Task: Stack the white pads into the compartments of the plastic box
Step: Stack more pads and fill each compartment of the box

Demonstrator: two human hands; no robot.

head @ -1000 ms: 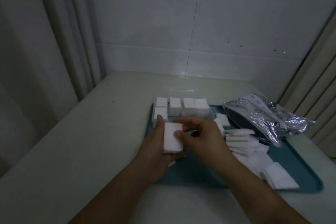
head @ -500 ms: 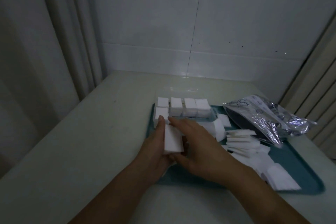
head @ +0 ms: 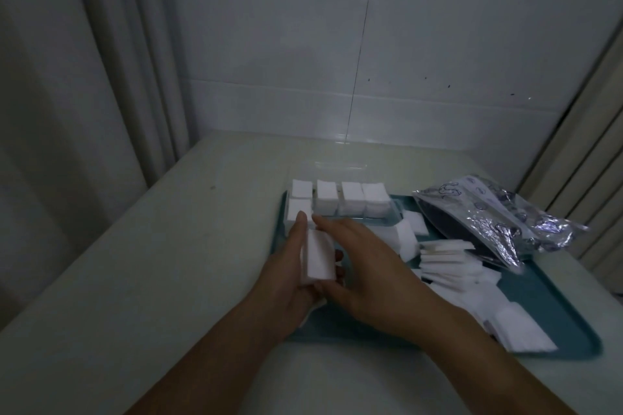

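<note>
A clear plastic box (head: 392, 212) stands at the far left of a teal tray (head: 546, 296), its compartments filled with stacks of white pads (head: 350, 200). My left hand (head: 286, 280) holds a thick stack of white pads (head: 318, 258) on edge, just in front of the box. My right hand (head: 367, 266) lies against the stack's right side with fingers stretched along it, thumb under the stack's near end. More loose pads (head: 448, 259) are piled on the tray to the right of my hands.
A crumpled silvery foil bag (head: 499, 216) lies across the tray's far right. The tray sits on a pale table (head: 168, 263) with a curtain at the left and a tiled wall behind. A single large pad (head: 519, 330) rests near the tray's front right corner.
My right hand has let go of its fingertip pinch on the stack and moved flat along its right side. The stack has tipped more on edge and slid slightly towards the box.
</note>
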